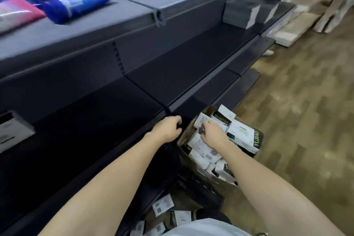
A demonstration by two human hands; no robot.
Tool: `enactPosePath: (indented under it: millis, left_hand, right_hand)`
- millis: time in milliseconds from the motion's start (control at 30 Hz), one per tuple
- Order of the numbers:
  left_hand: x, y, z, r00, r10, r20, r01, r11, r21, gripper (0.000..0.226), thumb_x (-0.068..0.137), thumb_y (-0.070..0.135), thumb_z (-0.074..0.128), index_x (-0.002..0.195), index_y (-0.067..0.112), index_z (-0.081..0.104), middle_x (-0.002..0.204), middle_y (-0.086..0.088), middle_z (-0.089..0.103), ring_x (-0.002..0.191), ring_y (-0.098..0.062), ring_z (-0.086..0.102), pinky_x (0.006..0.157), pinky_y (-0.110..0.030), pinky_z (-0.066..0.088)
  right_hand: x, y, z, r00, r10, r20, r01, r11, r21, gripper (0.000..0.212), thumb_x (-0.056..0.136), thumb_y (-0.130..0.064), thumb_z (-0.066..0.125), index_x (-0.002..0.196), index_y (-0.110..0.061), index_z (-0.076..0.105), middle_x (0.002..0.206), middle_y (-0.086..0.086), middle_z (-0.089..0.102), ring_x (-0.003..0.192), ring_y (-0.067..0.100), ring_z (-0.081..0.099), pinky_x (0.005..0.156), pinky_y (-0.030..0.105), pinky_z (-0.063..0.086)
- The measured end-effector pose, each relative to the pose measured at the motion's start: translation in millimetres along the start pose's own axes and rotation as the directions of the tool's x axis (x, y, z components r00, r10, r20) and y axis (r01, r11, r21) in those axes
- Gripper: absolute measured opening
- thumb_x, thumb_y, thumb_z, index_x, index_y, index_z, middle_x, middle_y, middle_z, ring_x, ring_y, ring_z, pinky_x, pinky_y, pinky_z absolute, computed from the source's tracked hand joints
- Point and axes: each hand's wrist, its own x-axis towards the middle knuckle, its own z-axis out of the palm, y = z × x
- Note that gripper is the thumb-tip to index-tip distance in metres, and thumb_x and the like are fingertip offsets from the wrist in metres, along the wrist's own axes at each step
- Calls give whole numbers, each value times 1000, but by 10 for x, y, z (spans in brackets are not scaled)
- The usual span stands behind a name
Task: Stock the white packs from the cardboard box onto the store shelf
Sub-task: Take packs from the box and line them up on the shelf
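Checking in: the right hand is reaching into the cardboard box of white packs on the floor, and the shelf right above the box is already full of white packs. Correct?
Not quite. The right hand does reach into the cardboard box of white packs on the floor, but the head view shows the shelf above it bare there; only a few grey boxes sit further along.

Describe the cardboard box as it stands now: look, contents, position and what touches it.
The cardboard box is brown, open-topped and sits on the wood-look floor against the foot of the dark store shelf. It is heaped with jumbled white packs bearing dark panels and printed labels, some poking above the rim. The right hand reaches into it, fingers on a pack near the far end. The left hand hovers curled beside the box's shelf-side edge; contact there is unclear. More packs lie loose below the box.
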Motion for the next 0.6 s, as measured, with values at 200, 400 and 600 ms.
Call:
enactPosePath:
  millis: [200,400,600]
  left_hand:
    - [358,330,417,996,-61,60,56,995,77,25,94,28,56,117,19,56,113,-1,61,100,-26,61,84,-43,54]
    - [526,438,714,978,-189,82,179,977,117,33,94,27,55,127,19,52,120,-4,56,108,-27,56,90,-46,51]
    - [520,435,781,960,-276,56,272,960,63,37,94,28,56,129,21,50,121,-4,53,105,-27,56,88,-45,52]
  right_hand:
    - [161,574,199,983,46,177,-53,998,37,59,83,-42,72,128,-12,47,120,9,49,107,27,52,82,37,49]
    - [395,749,388,947,29,320,-58,995,81,92,74,-48,78,146,-12,34,134,11,48,119,30,50,92,42,50]
    - [485,760,627,953,-2,302,-10,999,40,88,77,-41,76,148,-13,33,135,14,43,124,33,44,101,41,45]
